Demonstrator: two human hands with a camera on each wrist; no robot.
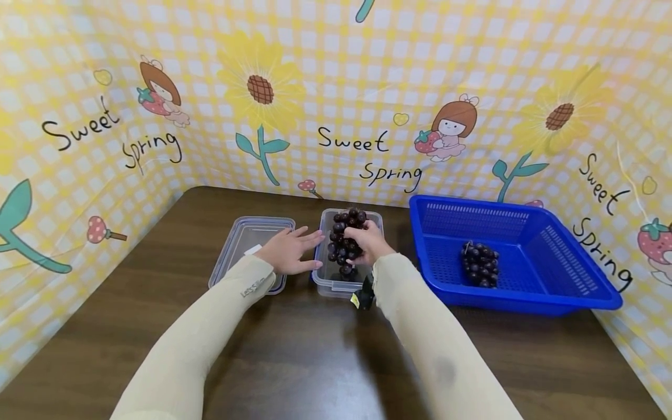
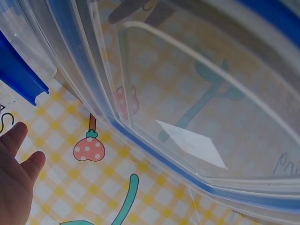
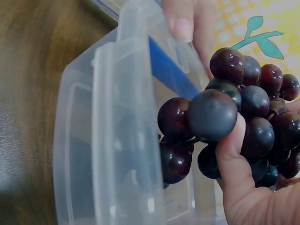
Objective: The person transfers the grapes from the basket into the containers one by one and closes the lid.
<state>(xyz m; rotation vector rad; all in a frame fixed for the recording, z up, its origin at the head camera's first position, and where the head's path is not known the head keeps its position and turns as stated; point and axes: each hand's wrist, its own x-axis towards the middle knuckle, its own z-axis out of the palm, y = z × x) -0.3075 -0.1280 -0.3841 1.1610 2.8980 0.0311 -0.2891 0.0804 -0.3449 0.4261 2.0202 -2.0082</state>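
Note:
My right hand (image 1: 371,242) grips a bunch of dark purple grapes (image 1: 339,238), holding it over and partly within a clear plastic container (image 1: 336,287). In the right wrist view the thumb presses against the grapes (image 3: 213,115), close to the container's wall (image 3: 117,140). My left hand (image 1: 289,254) hovers with spread fingers between the container's left side and a clear lid (image 1: 236,242) with a blue seal. The left fingertips reach the container's left edge; whether they touch it I cannot tell. A white label (image 2: 192,143) shows on the lid in the left wrist view.
At the right stands a blue perforated basket (image 1: 556,300) with another bunch of dark grapes (image 1: 480,265) inside. A black wrist device (image 1: 364,295) with a yellow tag hangs by the container's front right corner. A yellow checked cloth (image 1: 336,87) walls the brown table (image 1: 294,361).

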